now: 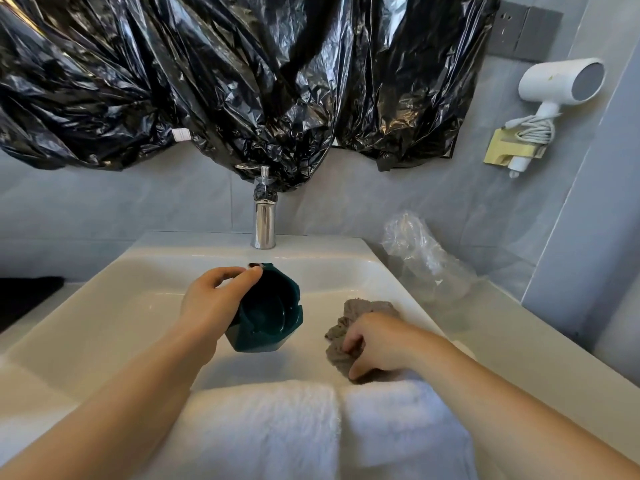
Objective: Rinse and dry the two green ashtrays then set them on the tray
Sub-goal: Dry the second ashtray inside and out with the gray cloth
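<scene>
- Left hand [211, 299]: grasping. The fingers and thumb curl round the rim and side of the green ashtray [270, 317] and hold it tilted, with its hollow turned toward the wearer.
- Green ashtray: just right of the left hand's palm, over the white sink [104, 317]. A shadow lies beneath it, but whether its lower edge touches the basin cannot be told. The inside is glossy, possibly wet.
- Right hand [377, 344]: grasping. The fingers are bent down into a grey-brown cloth [360, 313], which bunches out beyond the fingertips on the sloping right side of the basin.
- Gap between the hands: the cloth and the ashtray are near each other but apart.
- White towels [277, 420]: folded over the sink's near edge, under both forearms.
- Faucet [265, 220]: beyond the left hand. No stream of water shows from it.
- Clear plastic bag [422, 254]: on the tabletop beyond the right hand.
- Black plastic sheeting [242, 81] and a white hair dryer [561, 81]: on the wall above.
- Progress, as a judgement: rinsing of this ashtray appears done and drying is about to begin, since the cloth is gripped but not yet on it.
- Not in view: the second ashtray and the tray, so whether this is the first or second piece cannot be told.
- Outstanding: wiping this ashtray dry and setting it on the tray.
</scene>
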